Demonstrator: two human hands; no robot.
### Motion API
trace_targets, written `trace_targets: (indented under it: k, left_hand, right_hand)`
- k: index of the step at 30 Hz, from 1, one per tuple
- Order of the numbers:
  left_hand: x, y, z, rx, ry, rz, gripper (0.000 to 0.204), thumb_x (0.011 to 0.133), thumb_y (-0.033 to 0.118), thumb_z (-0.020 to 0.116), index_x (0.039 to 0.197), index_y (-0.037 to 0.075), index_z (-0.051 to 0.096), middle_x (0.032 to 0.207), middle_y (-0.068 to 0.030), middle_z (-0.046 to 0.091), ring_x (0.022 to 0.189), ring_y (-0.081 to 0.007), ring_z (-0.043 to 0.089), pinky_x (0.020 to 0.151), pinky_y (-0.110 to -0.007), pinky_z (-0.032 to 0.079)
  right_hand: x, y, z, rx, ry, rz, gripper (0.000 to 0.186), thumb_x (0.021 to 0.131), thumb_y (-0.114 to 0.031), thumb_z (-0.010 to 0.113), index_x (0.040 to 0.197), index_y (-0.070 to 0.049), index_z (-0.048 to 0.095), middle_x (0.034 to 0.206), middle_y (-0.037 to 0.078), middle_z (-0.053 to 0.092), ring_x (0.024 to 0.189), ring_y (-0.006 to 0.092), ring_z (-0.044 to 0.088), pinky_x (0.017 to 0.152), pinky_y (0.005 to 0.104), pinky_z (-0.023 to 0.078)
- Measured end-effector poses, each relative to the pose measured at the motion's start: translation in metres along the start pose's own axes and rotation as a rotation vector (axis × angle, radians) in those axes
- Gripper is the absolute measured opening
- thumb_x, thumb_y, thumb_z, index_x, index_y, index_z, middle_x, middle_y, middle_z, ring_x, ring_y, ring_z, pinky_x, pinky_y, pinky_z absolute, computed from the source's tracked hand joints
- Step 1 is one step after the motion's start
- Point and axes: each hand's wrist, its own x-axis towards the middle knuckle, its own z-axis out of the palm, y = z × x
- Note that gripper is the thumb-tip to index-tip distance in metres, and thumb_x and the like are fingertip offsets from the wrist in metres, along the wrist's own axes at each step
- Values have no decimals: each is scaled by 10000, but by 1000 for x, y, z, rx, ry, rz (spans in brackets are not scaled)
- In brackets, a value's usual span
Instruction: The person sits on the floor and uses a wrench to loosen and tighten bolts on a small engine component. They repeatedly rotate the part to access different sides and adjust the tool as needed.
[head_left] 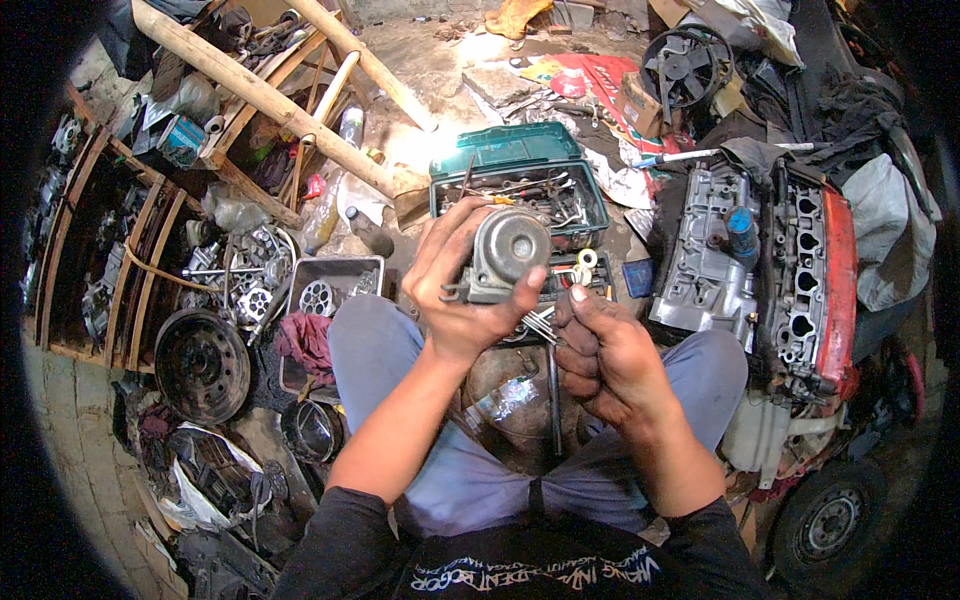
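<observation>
Left hand (pixel 450 290) grips a metal part (pixel 513 247), round end facing the camera; right hand (pixel 612 362) clasps rods (pixel 539 324) slanting up-left.

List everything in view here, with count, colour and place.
round-topped metal part: one, grey, in left hand
thin rods: several, silvery, at right hand
toolbox: one, green, open, upper centre
tools: many, mostly silvery, in toolbox
engine castings: at least two, silvery, right
cylindrical part: one, blue, on one casting
fan: one, black, upper right
tyred wheel: one, dark, lower right
steel wheel: one, dark, left
wooden poles: at least two, tan, upper left
other parts: too many to count
trouser legs: two, blue-grey, lower centre
left hand: one, bare, centre
right hand: one, bare, centre
</observation>
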Motion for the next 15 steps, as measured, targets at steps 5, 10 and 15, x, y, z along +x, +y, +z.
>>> trace_targets:
  k: [5,10,15]
  left_hand:
    - [-14,6,12,-460,96,-577,424,852,272,718,1055,-99,684,1017,-161,713,914,-205,684,836,-335,535]
    - [-5,-23,3,-875,38,-1061,562,946,447,579,1256,-22,570,1099,-147,669,914,-229,695,805,-379,586]
    - [8,-13,-1,-1130,-249,-1461,590,928,487,594,1257,-2,555,1089,-167,677,914,-274,711,811,-441,607]
  right_hand:
    - [-3,1,3,-287,-108,-292,307,1050,-275,456,1161,-15,575,587,-60,298,463,50,278,410,221,230]
    - [-11,-8,1,-691,290,-977,323,1006,-123,471,1301,3,511,809,45,584,623,68,455,561,225,371]
    - [-22,-43,-16,-843,243,-913,346,958,-30,547,1298,27,511,1058,114,662,851,137,620,764,290,508]
